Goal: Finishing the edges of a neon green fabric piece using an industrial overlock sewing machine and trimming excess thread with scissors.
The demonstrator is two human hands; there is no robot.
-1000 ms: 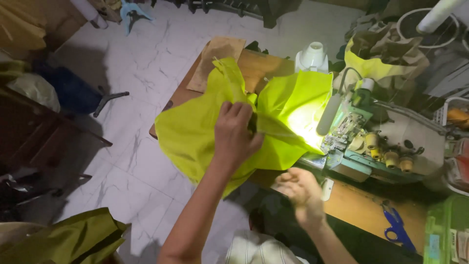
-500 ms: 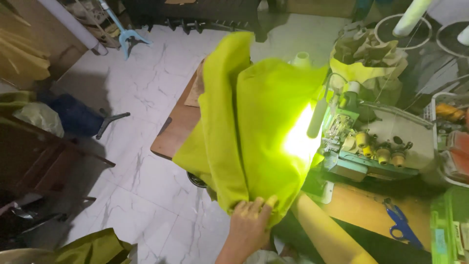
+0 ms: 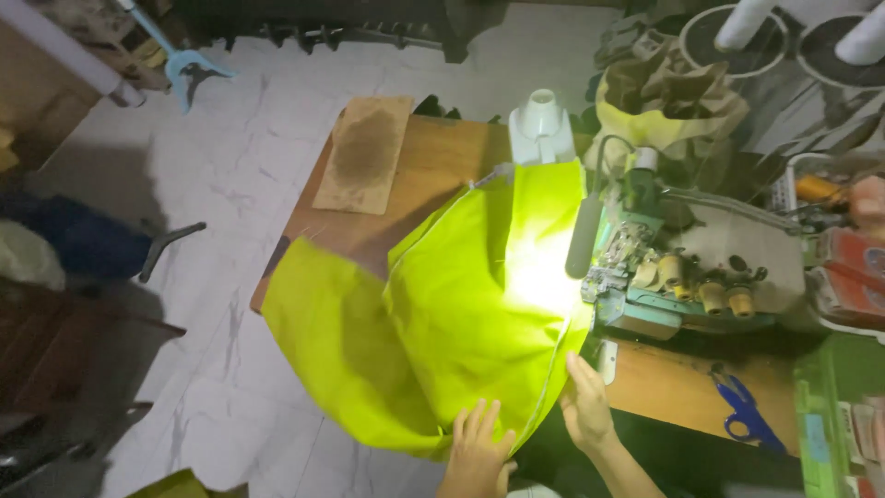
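A large neon yellow-green fabric piece [image 3: 433, 323] lies spread over the wooden table [image 3: 442, 166] and hangs off its near edge. My left hand [image 3: 475, 447] rests flat on the fabric's near lower edge, fingers spread. My right hand [image 3: 585, 406] lies against the fabric's right seam edge, just below the sewing machine [image 3: 687, 277]; I see no clear grip. A lamp [image 3: 581, 235] on the machine lights the cloth brightly at its right side.
A white thread cone [image 3: 541, 124] stands behind the fabric. A brown cardboard sheet [image 3: 364, 152] lies at the table's far left. Blue scissors [image 3: 742, 410] sit on the table at right. A pile of cloth [image 3: 668, 97] is beyond the machine. White tiled floor [image 3: 221, 231] lies left.
The fabric was lifted and held up half a second ago; now it is laid down, spread over the table toward the machine. Both hands have moved to its near edge.
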